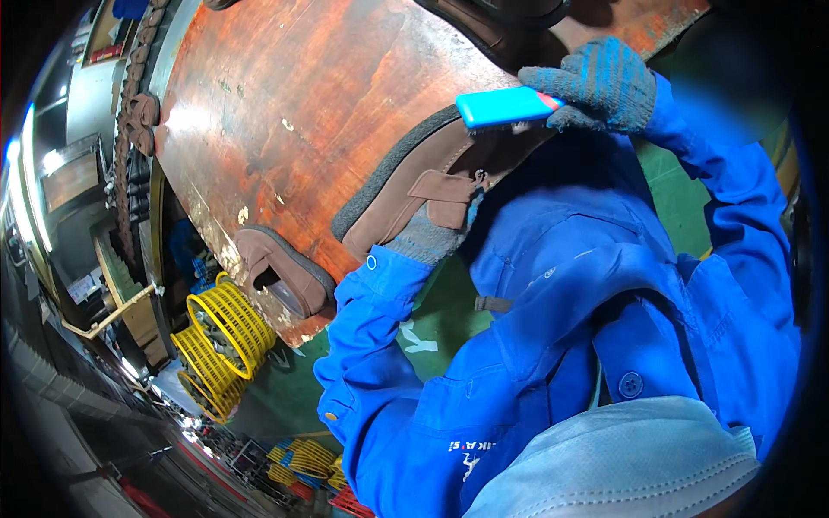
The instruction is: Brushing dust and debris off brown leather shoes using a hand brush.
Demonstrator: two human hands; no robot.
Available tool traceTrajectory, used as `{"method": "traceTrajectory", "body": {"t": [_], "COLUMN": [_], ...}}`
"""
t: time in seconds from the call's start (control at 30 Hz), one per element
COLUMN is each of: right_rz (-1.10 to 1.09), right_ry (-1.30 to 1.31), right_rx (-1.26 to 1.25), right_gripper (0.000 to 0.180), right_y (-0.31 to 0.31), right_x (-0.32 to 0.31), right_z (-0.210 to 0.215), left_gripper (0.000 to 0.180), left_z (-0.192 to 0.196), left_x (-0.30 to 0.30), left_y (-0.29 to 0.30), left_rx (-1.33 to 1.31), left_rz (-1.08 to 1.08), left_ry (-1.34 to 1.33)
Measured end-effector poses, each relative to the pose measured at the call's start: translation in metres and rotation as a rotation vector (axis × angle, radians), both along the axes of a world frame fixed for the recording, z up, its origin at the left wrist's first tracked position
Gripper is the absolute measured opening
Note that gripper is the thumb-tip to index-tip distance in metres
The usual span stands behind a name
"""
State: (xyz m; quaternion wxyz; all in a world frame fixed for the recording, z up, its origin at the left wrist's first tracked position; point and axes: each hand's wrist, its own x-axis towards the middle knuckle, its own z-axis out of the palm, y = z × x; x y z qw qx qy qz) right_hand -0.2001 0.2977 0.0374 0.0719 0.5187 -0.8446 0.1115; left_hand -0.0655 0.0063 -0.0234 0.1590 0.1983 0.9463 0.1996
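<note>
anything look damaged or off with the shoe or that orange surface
The brown shoe in the gloved left hand shows no damage; the right hand holds a blue brush at it. The orange surface is worn, with scuffs and pale chipped patches along its lower edge. A second brown shoe lies near that edge.

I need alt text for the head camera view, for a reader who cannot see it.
A person in a blue jacket holds a brown shoe with the gloved left hand and a blue brush against it with the gloved right hand. Another brown shoe lies on the worn reddish table.
</note>
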Motion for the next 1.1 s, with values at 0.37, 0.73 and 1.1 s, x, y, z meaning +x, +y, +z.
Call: {"method": "traceTrajectory", "body": {"t": [0.37, 0.73, 1.1], "right_rz": [0.184, 0.368, -0.057], "right_ry": [0.085, 0.098, -0.121], "right_rx": [0.328, 0.117, 0.054], "right_gripper": [0.03, 0.035, 0.056], "right_y": [-0.122, -0.149, 0.022], "right_x": [0.015, 0.027, 0.021], "right_z": [0.094, 0.088, -0.005], "left_gripper": [0.018, 0.018, 0.018], "left_z": [-0.05, -0.061, -0.054], "left_x": [-0.015, -0.001, 0.013], "left_y": [-0.003, -0.016, -0.032], "left_rx": [0.069, 0.085, 0.235], "left_rz": [-0.088, -0.072, -0.163], "left_ry": [0.141, 0.206, 0.325]}}
